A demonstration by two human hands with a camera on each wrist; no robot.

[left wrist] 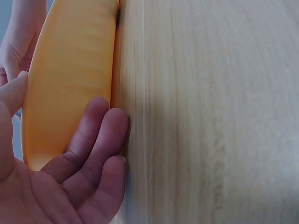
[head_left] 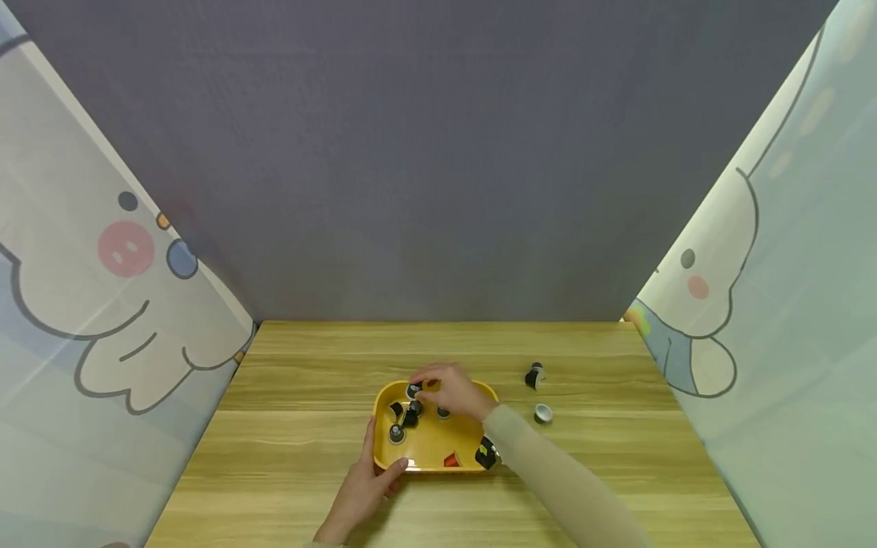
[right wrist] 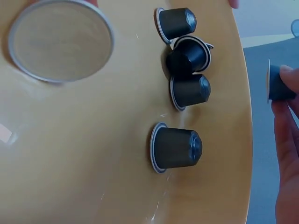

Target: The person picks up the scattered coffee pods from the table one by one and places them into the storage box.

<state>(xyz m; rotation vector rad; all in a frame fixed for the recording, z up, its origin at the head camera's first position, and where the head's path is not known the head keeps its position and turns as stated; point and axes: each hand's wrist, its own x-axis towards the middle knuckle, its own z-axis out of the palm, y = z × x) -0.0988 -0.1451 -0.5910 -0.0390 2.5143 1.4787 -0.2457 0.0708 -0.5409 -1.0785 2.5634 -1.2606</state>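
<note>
My right hand (head_left: 448, 388) is over the back left of a yellow tray (head_left: 438, 469). Its thumb and fingers pinch a dark coffee capsule (right wrist: 279, 84), which shows in the right wrist view above the tray's edge. Several dark capsules (right wrist: 176, 148) lie inside the tray, mostly on its left side. Near the front wall lies a red capsule (head_left: 451, 460); its pale lid faces the right wrist camera. My left hand (head_left: 363, 483) grips the tray's front left corner. In the left wrist view its thumb touches the rim while fingers (left wrist: 110, 130) curl against the outer wall.
On the wooden table (head_left: 301, 365), right of the tray, lie dark capsules (head_left: 533, 378) and a capsule with a pale lid (head_left: 543, 413). A black item with a yellow-green mark (head_left: 486, 454) is beside the right sleeve. A grey wall stands behind, with cartoon-printed sheets at both sides.
</note>
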